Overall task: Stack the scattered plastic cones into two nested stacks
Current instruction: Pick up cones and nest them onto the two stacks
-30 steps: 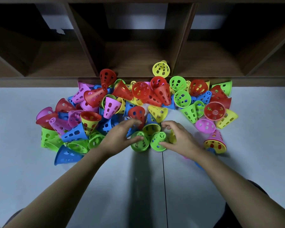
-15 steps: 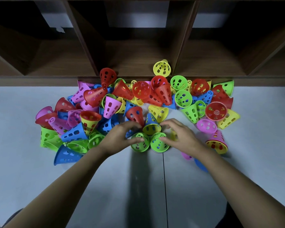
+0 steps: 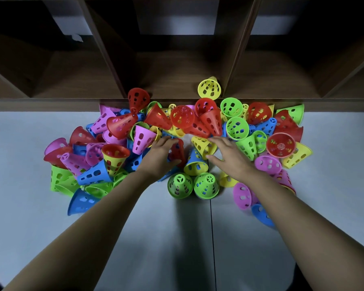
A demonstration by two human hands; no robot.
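Plastic cones (image 3: pixel 236 128) in five bright colours lie heaped along the far edge of the grey surface (image 3: pixel 177 248), against a wooden shelf unit (image 3: pixel 177 76). Two green cones (image 3: pixel 180 185) stand side by side, narrow ends up, on the heap's near side. The left hand (image 3: pixel 160 158) curls round a red cone (image 3: pixel 178 151), while the right hand (image 3: pixel 231 158), fingers straight and spread, touches a yellow cone (image 3: pixel 202 143).

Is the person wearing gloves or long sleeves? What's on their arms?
No gloves. The left hand and right hand are bare, and no sleeves, watch, rings or bracelets show anywhere along the arms in the picture.
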